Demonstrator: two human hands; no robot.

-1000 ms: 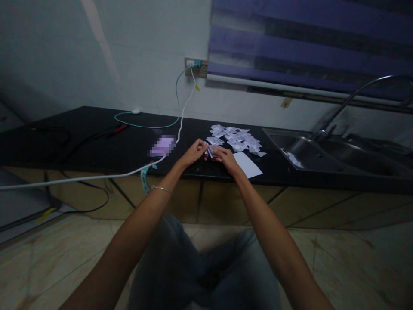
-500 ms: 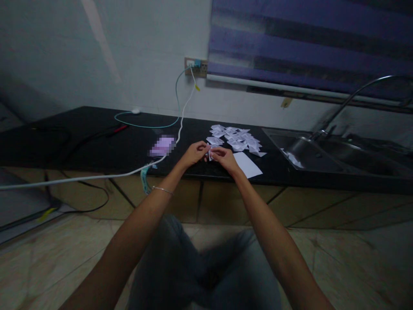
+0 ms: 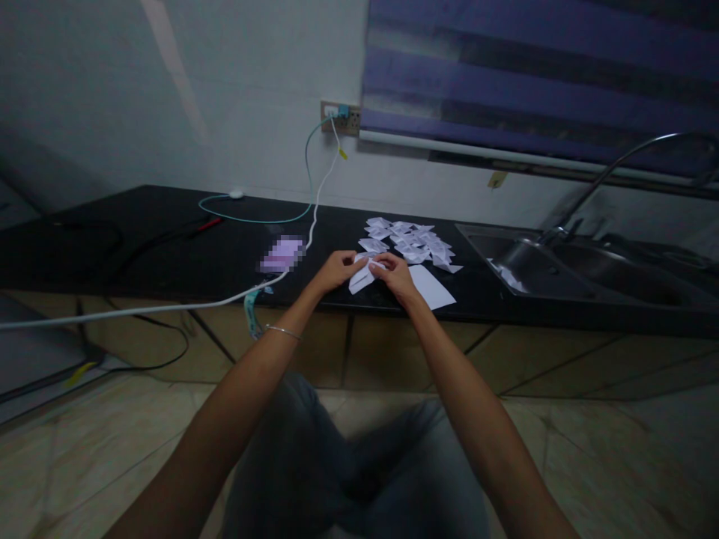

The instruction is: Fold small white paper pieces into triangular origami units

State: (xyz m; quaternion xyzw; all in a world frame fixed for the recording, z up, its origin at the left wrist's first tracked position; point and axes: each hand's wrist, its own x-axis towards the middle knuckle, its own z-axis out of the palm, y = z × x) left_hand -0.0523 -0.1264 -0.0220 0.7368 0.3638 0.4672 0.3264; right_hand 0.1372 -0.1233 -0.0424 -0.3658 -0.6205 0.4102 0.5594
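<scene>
Between my two hands, just above the counter's front part, is a folded piece of white paper [image 3: 360,279] with creases showing. My left hand [image 3: 337,269] pinches its left side, thumb on top. On its right side my right hand [image 3: 395,275] grips it with thumb and fingers. Flat white paper [image 3: 431,287] lies by my right hand. Behind it, several folded white paper pieces [image 3: 416,241] sit in a loose cluster. The undersides of my fingers are hidden.
A black counter [image 3: 185,262] runs along the wall. On the right is a metal sink [image 3: 528,266] with a curved faucet [image 3: 612,168]. A white cable [image 3: 225,302] crosses the left side, near a blurred-out pink item [image 3: 282,253]. A teal cable [image 3: 258,221] lies farther back.
The folded paper, narrow and mostly covered by my fingers before, now shows a wider face toward me. My hands have moved slightly apart.
</scene>
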